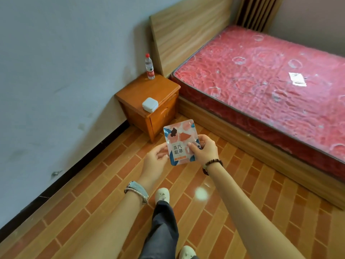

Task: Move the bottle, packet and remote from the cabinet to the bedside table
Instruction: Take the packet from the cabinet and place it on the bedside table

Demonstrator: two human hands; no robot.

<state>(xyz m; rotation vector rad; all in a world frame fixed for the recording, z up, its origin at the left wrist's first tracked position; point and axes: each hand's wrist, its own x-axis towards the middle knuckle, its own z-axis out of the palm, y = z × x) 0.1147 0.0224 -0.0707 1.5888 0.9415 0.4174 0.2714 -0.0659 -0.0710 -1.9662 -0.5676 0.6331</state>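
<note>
A flat packet (180,139) printed in pink, blue and white hangs in front of me over the floor. My right hand (204,150) pinches its right edge, thumb on the front. My left hand (155,161) touches its lower left edge with the fingertips. The orange wooden bedside table (134,94) stands ahead against the wall. A clear water bottle (149,67) with a red cap and red label stands upright at the table's back corner. No remote or cabinet is in view.
A small white box (150,104) lies at the table's front edge. A bed with a red plastic-wrapped mattress (261,75) and wooden headboard (186,34) fills the right side. A white paper tag (297,79) lies on the mattress. The floor is brick-pattern tile; my feet show below.
</note>
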